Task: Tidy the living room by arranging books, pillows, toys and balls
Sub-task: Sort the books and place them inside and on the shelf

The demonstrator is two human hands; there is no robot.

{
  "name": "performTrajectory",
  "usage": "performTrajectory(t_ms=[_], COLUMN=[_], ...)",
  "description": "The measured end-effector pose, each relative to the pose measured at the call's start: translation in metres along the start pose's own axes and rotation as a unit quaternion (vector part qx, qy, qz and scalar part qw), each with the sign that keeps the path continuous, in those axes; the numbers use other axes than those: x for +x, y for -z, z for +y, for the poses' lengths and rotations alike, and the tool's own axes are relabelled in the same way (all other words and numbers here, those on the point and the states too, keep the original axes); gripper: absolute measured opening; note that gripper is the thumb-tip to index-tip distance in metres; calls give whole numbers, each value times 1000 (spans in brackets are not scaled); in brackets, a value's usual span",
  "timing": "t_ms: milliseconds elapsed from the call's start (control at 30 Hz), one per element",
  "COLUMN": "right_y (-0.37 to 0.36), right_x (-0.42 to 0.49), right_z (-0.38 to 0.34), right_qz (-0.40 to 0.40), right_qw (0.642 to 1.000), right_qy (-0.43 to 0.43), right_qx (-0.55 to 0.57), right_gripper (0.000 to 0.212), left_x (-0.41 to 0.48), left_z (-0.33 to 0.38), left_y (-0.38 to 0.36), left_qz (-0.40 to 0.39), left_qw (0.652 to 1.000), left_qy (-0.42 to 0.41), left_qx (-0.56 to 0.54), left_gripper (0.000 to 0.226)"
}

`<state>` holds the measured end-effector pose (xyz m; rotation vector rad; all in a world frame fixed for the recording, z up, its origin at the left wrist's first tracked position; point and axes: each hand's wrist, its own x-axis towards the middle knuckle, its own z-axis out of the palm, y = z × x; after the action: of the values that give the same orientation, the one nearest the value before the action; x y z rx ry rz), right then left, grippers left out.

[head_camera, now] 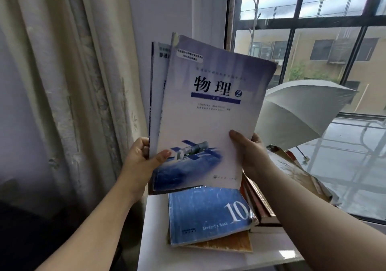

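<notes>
Books [208, 114] in both hands, left [137, 156] and right [250, 151]; front cover reads 物理 2.

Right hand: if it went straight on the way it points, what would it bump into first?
The right hand pinches the front book, so it would push that first, into the second book behind it; beyond them probably the white wall, though depth is unclear.

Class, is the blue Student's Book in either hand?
No, the blue book lies on the sill; left hand and right hand hold the physics book.
</notes>
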<state>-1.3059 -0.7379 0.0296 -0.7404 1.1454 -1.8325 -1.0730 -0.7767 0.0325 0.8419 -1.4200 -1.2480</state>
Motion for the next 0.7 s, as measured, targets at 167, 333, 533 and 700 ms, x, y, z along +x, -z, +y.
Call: performTrajectory(t_ms=[167, 333, 533, 700], right_y=[2, -14, -24, -37], right_x=[-6, -8, -15, -15], right_z=[-7, -13, -14, -32], right_qz=[-7, -21, -37, -56], right_qw=[997, 992, 991, 983], right_qy=[37, 66, 87, 127], right_qx=[-70, -106, -97, -119], right_gripper=[18, 27, 21, 18], left_x=[3, 2, -3, 0], left_z=[-4, 1, 5, 5], left_y=[-5, -8, -7, -4], left_qz=[-18, 8, 53, 51], left_qw=[997, 994, 994, 997], left_qy=[60, 80, 32, 19], left_qx=[-51, -76, -91, -60], left_gripper=[12, 22, 11, 7])
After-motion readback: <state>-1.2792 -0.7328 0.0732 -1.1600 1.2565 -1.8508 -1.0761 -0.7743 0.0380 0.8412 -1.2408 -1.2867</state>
